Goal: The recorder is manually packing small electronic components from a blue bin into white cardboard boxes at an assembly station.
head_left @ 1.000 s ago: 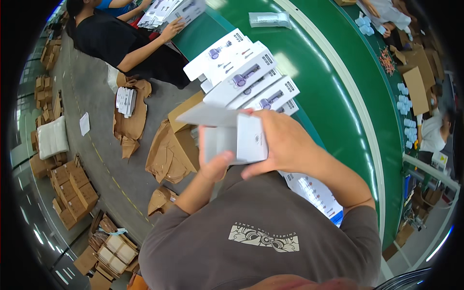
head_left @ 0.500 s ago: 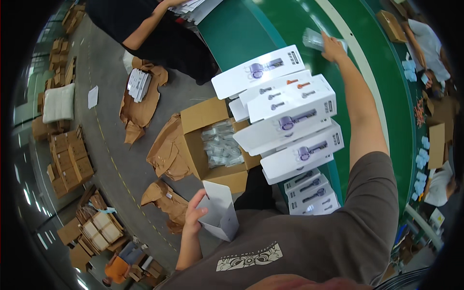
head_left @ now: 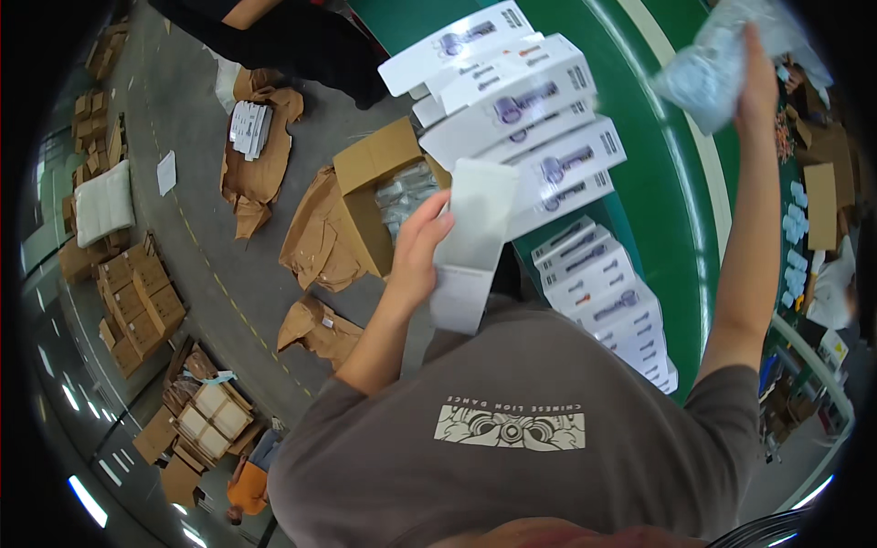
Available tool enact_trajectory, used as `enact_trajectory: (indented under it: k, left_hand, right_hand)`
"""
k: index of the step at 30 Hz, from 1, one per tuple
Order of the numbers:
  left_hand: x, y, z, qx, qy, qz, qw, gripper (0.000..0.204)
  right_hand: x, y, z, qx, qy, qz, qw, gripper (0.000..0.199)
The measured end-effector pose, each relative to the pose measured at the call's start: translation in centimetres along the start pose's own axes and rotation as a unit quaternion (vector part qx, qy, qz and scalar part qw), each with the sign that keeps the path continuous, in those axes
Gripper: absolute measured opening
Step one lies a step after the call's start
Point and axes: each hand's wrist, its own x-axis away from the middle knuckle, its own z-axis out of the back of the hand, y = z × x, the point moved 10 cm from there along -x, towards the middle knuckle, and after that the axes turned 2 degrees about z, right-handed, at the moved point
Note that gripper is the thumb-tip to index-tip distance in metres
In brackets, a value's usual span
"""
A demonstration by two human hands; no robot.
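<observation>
My left hand (head_left: 422, 251) grips a white carton (head_left: 473, 242) by its side, thumb and fingers around the edge. The carton stands tilted in front of my chest, with a long flap up. At the upper right, my right hand (head_left: 756, 96) is closed on a clear plastic bag (head_left: 708, 78) with something pale blue inside, raised beyond the table's white strip. Just past the left hand lie several printed white boxes (head_left: 534, 105) in a stack on the green table (head_left: 662, 192). More folded-looking white cartons (head_left: 603, 292) lie in an overlapping row nearer me.
An open cardboard box (head_left: 365, 196) with clear plastic packets (head_left: 402, 196) stands left of the table. Torn brown paper (head_left: 315, 228) lies on the grey floor. A person in dark clothes (head_left: 301, 46) stands at the far left. Pale blue items (head_left: 795, 247) line the right side.
My right hand has moved from over the table out to the right and now holds up the plastic bag. The left hand has lifted the carton up and to the right. The view has shifted.
</observation>
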Motion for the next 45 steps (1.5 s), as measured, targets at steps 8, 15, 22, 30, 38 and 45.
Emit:
enact_trajectory:
  k: [8, 15, 22, 30, 38, 45]
  left_hand:
    - [6.5, 0.2, -11.5, -0.098, -0.141, -0.037, 0.984, 0.045]
    - [18.4, 0.9, -21.9, -0.069, -0.229, -0.145, 0.96, 0.052]
    - [26.1, -8.7, -29.7, -0.074, -0.262, -0.036, 0.962, 0.054]
    - [30.8, -12.6, -37.2, -0.161, -0.288, -0.002, 0.944, 0.055]
    - [33.3, -14.4, -41.3, -0.241, -0.423, -0.046, 0.872, 0.055]
    - [30.7, -16.1, -39.7, -0.258, -0.343, -0.03, 0.903, 0.051]
  right_hand:
    - [29.1, -8.1, -2.1, -0.242, -0.081, 0.084, 0.963, 0.028]
    - [44.1, -9.6, 11.4, -0.082, -0.05, 0.035, 0.995, 0.023]
    - [59.0, -9.6, 14.2, 0.368, -0.171, 0.053, 0.912, 0.052]
    - [68.7, -5.7, 21.0, 0.311, -0.117, 0.086, 0.939, 0.044]
    - [90.6, 24.5, 45.7, 0.467, 0.327, -0.365, 0.736, 0.039]
    - [98.5, 30.7, 46.3, 0.51, 0.353, -0.358, 0.698, 0.03]
